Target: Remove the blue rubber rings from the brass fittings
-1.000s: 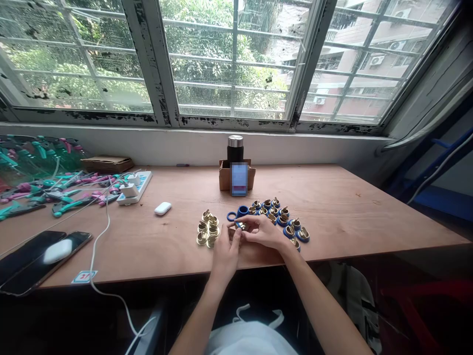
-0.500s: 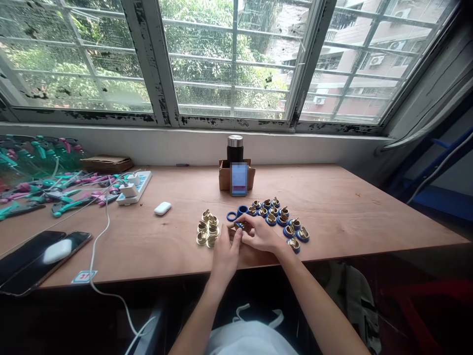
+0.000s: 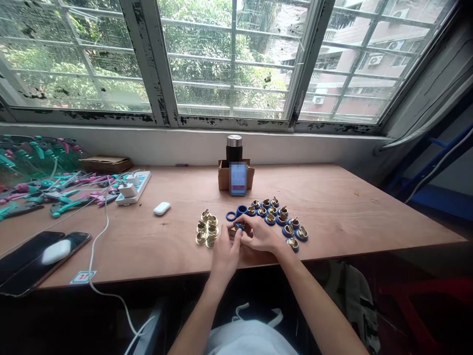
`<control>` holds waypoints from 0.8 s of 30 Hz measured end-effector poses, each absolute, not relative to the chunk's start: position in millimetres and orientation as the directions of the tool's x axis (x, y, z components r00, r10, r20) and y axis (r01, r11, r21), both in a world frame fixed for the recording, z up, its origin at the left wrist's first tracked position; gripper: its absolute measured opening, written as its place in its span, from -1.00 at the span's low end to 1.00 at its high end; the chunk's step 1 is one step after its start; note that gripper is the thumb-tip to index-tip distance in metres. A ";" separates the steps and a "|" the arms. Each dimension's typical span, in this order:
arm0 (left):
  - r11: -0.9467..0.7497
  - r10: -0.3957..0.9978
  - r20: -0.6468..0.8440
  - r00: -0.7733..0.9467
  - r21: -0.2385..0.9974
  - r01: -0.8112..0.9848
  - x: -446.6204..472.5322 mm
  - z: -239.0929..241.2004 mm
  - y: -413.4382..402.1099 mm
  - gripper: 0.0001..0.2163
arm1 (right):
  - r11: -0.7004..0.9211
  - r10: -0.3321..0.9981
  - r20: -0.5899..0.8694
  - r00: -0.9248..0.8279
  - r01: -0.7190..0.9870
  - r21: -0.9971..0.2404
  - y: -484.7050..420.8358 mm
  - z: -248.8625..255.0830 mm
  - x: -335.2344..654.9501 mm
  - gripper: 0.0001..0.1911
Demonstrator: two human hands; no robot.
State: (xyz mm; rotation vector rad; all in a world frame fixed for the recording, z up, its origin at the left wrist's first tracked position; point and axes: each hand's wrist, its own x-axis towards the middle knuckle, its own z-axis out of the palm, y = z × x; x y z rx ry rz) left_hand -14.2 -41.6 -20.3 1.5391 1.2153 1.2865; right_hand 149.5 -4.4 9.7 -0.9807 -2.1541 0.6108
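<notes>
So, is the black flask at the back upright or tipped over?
Upright: the black flask stands vertical in the cardboard box behind the propped phone, silver cap on top.

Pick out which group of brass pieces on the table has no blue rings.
The small group beside the left hand: bare brass only. The larger group to the right sits in blue rings.

I see one small brass fitting (image 3: 239, 226) w/ a blue ring on it, pinched btw. fingertips of left hand (image 3: 226, 254) & right hand (image 3: 260, 235), just over the worktop (image 3: 332, 207).
</notes>
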 end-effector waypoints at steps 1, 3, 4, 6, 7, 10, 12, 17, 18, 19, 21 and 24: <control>-0.242 0.970 0.240 0.032 0.953 0.182 -14.1 -20.1 -41.5 -0.66 | 0.606 0.785 0.388 -0.483 0.466 -0.644 -4.2 9.3 149.7 -0.62; -0.239 0.971 0.237 0.033 0.954 0.181 -14.0 -20.0 -41.4 -0.66 | 0.606 0.785 0.387 -0.484 0.468 -0.643 -4.0 8.4 150.0 -0.62; -0.238 0.971 0.235 0.034 0.954 0.185 -14.0 -20.0 -41.3 -0.66 | 0.605 0.785 0.385 -0.485 0.468 -0.644 -3.9 8.0 150.1 -0.61; -0.234 0.972 0.231 0.038 0.953 0.193 -14.2 -20.3 -41.1 -0.66 | 0.605 0.784 0.385 -0.487 0.464 -0.647 -3.8 7.5 150.1 -0.62; -0.233 0.972 0.230 0.038 0.952 0.197 -14.3 -20.6 -40.9 -0.66 | 0.607 0.783 0.387 -0.487 0.461 -0.648 -3.8 7.3 150.0 -0.62; -0.239 0.971 0.238 0.029 0.950 0.202 -14.7 -21.3 -40.4 -0.67 | 0.614 0.777 0.397 -0.489 0.449 -0.649 -3.6 7.8 149.6 -0.65; -0.242 0.970 0.243 0.023 0.950 0.197 -14.9 -21.3 -40.3 -0.67 | 0.619 0.772 0.404 -0.490 0.441 -0.650 -3.6 8.6 149.3 -0.67; -0.234 0.972 0.234 0.023 0.956 0.177 -14.5 -20.6 -40.8 -0.66 | 0.623 0.771 0.409 -0.488 0.443 -0.645 -4.6 8.6 148.6 -0.68; -0.232 0.972 0.232 0.022 0.957 0.173 -14.4 -20.6 -40.9 -0.65 | 0.620 0.774 0.406 -0.486 0.446 -0.646 -4.9 8.1 148.5 -0.67; -0.230 0.973 0.230 0.021 0.958 0.169 -14.2 -20.8 -40.9 -0.65 | 0.616 0.777 0.404 -0.483 0.451 -0.646 -5.1 7.6 148.2 -0.67; -0.227 0.974 0.227 0.016 0.960 0.163 -13.8 -21.5 -40.7 -0.65 | 0.611 0.782 0.401 -0.477 0.460 -0.644 -5.4 6.8 147.9 -0.66; -0.225 0.974 0.227 0.006 0.962 0.156 -13.4 -22.7 -40.1 -0.65 | 0.612 0.782 0.402 -0.476 0.466 -0.639 -5.3 6.6 147.5 -0.65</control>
